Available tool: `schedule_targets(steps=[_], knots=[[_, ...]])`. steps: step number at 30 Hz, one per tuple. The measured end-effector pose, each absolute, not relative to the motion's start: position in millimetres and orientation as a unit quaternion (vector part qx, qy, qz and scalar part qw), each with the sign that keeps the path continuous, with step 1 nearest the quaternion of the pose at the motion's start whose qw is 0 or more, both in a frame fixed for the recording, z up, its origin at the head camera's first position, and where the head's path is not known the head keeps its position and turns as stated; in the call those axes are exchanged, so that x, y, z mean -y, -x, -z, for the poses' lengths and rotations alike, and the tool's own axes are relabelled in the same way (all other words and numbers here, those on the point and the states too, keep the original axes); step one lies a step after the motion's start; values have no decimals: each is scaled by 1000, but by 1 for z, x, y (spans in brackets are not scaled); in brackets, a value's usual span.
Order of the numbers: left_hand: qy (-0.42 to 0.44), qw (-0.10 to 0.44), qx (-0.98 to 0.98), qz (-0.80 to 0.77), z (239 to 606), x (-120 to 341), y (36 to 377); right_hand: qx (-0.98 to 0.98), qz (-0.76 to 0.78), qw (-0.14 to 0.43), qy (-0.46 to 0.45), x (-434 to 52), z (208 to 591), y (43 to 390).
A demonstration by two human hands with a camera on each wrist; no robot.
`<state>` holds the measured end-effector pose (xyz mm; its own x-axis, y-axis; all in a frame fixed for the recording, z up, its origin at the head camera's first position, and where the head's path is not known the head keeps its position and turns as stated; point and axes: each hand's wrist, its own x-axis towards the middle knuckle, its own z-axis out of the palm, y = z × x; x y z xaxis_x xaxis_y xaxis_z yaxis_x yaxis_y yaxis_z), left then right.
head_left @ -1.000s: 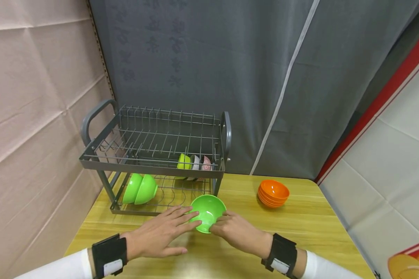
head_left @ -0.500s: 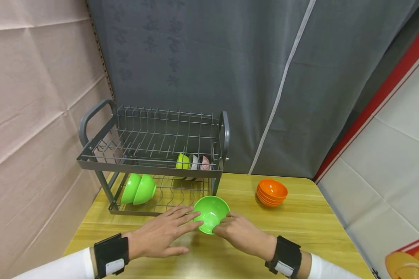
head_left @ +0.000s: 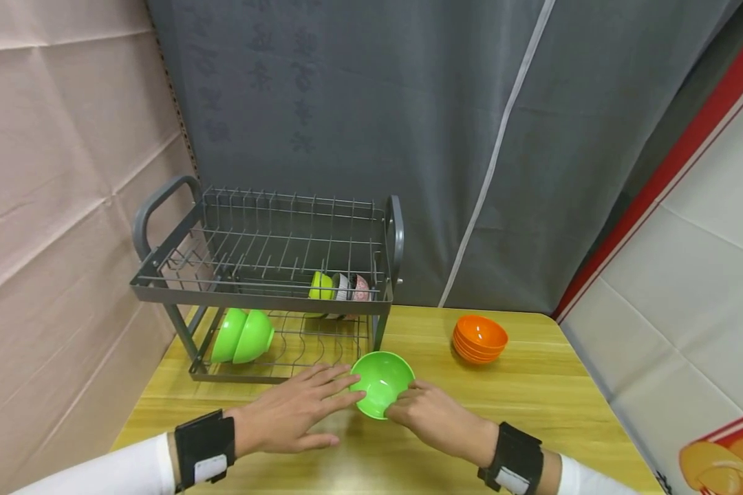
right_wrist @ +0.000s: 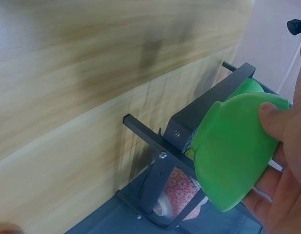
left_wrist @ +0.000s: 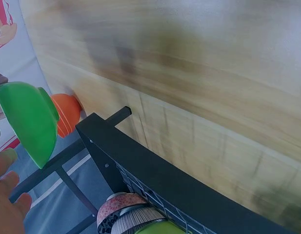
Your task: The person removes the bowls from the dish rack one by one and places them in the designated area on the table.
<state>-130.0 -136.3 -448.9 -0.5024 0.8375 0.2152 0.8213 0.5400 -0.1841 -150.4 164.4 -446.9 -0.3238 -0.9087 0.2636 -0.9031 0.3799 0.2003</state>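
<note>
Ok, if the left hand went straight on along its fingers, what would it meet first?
Most likely the green bowl in the right hand. In the head view the left hand overlaps its rim, but depth is unclear, so contact is uncertain.

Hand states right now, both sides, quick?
Left hand: open, fingers extended at the raised green bowl; can't tell if they touch it.
Right hand: closed, holding that bowl by its rim.
</note>
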Motion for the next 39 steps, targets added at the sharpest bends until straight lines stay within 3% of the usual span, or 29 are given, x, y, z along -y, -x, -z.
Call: schedule_targets(steps=[21,31,39], knots=[[508,156,847,-27,451,115,136,824,4,165,-542,-182,455,150],[510,136,849,-30,454,106,139,830,17,177,-529,-189,460,153],[501,115,857,-26,451,102,144,849,20,142,-509,-193,461,155]])
